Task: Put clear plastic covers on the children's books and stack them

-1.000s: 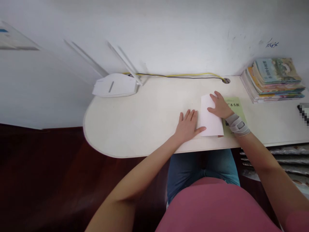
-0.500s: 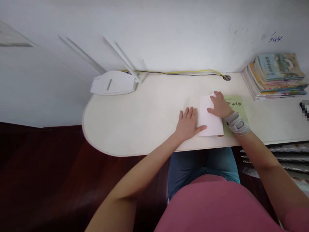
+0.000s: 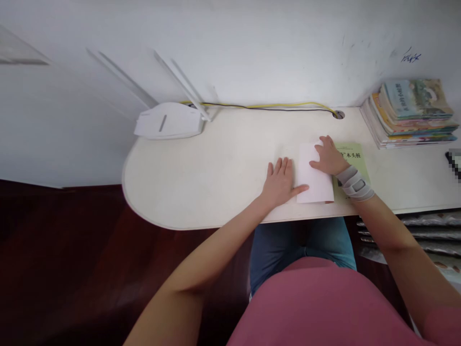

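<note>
The folded white paper (image 3: 314,175) lies on the tabletop (image 3: 223,182) partly over a green booklet (image 3: 351,163), with the left hand (image 3: 280,182) flat and released at its edge and the right hand (image 3: 328,156) flat on top; firm, even palm pressure would serve best.

Your left hand (image 3: 280,185) lies flat on the desk (image 3: 216,178), which looks smooth, pale and matt, like painted wood. Your right hand (image 3: 329,156) presses a sheet of white paper (image 3: 313,180) that is plain and not shiny. Under it is a green paper booklet (image 3: 351,156). The band (image 3: 355,183) on your right wrist looks like soft grey cloth. The router (image 3: 169,126) looks like smooth white plastic. The books (image 3: 410,113) have slightly shiny paper covers.
</note>
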The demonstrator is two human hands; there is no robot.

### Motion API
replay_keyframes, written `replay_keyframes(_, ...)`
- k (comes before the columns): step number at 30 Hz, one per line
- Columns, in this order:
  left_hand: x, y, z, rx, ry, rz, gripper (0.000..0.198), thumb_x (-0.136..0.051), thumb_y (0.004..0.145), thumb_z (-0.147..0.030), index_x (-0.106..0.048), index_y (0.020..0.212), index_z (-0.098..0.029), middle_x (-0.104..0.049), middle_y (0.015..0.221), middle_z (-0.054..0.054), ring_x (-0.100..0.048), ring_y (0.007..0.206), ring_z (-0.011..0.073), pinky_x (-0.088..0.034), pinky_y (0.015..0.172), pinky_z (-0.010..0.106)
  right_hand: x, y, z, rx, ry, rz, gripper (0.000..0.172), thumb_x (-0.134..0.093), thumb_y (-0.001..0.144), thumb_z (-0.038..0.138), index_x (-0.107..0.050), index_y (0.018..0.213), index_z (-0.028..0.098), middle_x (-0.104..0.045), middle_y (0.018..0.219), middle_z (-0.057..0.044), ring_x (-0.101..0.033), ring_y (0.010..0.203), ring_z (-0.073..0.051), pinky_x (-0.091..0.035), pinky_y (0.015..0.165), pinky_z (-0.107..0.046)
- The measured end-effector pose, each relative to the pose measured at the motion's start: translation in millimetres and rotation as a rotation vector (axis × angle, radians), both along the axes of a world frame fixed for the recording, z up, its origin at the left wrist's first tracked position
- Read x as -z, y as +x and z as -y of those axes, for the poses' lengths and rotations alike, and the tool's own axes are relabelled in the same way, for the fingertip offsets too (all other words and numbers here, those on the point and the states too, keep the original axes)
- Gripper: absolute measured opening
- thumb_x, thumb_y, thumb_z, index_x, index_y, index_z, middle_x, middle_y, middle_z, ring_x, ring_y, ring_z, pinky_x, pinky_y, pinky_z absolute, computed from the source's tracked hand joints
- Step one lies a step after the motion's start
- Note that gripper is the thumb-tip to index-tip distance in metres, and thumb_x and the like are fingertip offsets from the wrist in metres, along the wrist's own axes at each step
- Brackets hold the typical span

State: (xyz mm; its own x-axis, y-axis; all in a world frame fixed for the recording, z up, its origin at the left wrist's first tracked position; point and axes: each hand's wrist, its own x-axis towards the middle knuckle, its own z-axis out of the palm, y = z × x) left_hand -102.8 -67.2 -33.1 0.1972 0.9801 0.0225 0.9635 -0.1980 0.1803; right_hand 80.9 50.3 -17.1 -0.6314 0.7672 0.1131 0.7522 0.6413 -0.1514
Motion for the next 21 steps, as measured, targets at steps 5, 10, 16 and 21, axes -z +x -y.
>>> replay_keyframes(5,-2.0,3,3,-0.02,-0.013,-0.024,0.101,-0.033,0.081,-0.077,-0.028,0.145,0.001,-0.03,0.15,0.027,-0.024,0.141,0.0386,-0.019,0.113,0.055,-1.8,-4,4,-0.006,0.042,0.058,0.042,-0.054,0.078,0.036,-0.065,0.1,0.002,-0.055,0.119,-0.027,-0.038,0.126,-0.041,-0.016,0.114,-0.061)
replay_keyframes(10,-13.7,1,0,0.015,0.06,-0.034,0.09,-0.031,0.085,-0.072,-0.033,0.144,-0.003,-0.045,0.143,0.024,-0.031,0.138,0.0374,-0.015,0.113,0.06,-7.4,-7,8,0.008,0.064,0.115,0.043,-0.053,0.081,0.035,-0.065,0.102,0.0,-0.056,0.119,-0.027,-0.04,0.126,-0.039,-0.019,0.114,-0.057)
replay_keyframes(16,-27.7,-10,-53,-0.019,0.125,0.009,0.07,-0.024,0.094,-0.06,-0.039,0.142,-0.011,-0.044,0.146,0.015,-0.03,0.14,0.0325,-0.02,0.113,0.054,-11.5,-10,13,-0.015,0.057,0.107,0.041,-0.053,0.083,0.038,-0.065,0.105,0.006,-0.055,0.123,-0.024,-0.041,0.127,-0.037,-0.022,0.112,-0.058)
replay_keyframes(21,-8.8,-17,-78,-0.054,0.03,0.032,0.068,-0.024,0.097,-0.053,-0.036,0.142,-0.003,-0.037,0.15,0.019,-0.028,0.141,0.0321,-0.025,0.113,0.05,-6.5,-7,12,-0.032,0.071,0.095,0.041,-0.053,0.084,0.038,-0.066,0.104,0.005,-0.053,0.126,-0.025,-0.04,0.128,-0.038,-0.022,0.112,-0.058)
